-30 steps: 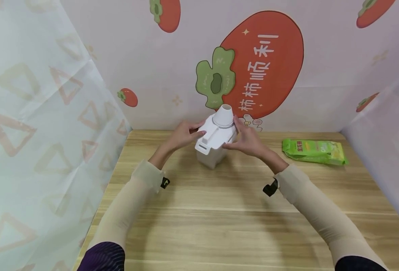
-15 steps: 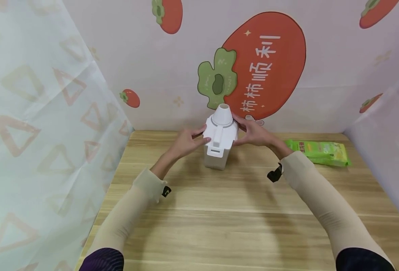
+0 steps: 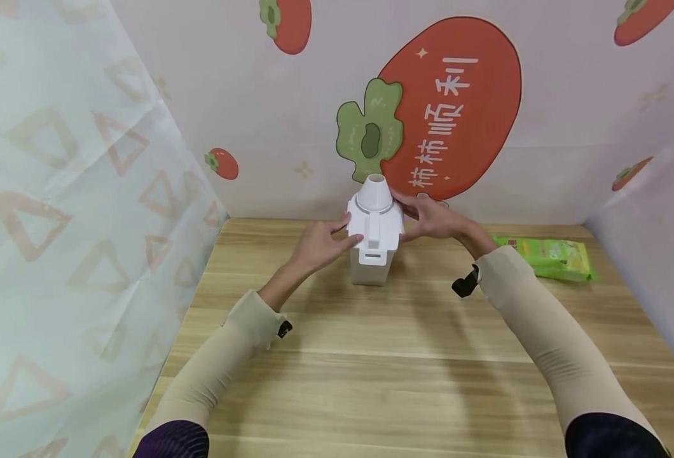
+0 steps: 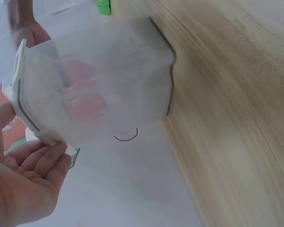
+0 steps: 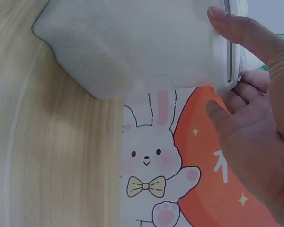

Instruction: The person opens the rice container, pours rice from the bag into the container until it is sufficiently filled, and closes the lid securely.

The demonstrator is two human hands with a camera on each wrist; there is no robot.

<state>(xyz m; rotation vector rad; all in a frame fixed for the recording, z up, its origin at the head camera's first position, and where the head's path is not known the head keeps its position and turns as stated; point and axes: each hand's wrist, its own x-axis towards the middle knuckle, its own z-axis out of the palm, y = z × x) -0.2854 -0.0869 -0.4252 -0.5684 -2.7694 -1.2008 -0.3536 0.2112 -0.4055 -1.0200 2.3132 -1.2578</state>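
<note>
A translucent white plastic storage container [image 3: 371, 270] stands upright on the table near the back wall. Its white lid [image 3: 385, 226] carries a cone-shaped piece [image 3: 374, 194] with a round opening on top, a raised bar and a slotted tab facing me. My left hand [image 3: 318, 245] grips the lid's left edge, thumb on top; in the left wrist view its fingers curl at the lid's side flap [image 4: 51, 137]. My right hand [image 3: 433, 219] holds the right side near the back corner. In the right wrist view its thumb [image 5: 248, 32] lies against the upper side and its fingers reach behind the lid.
The wooden table [image 3: 337, 369] extends toward me from the container. A green packet [image 3: 554, 257] lies at the right, partly behind my right forearm. Printed sheets form the back wall [image 3: 291, 114] and both side walls.
The container has turned from a slant until its slotted tab faces me, shifting slightly right in the view. My hands have stayed at its sides, turning along with it.
</note>
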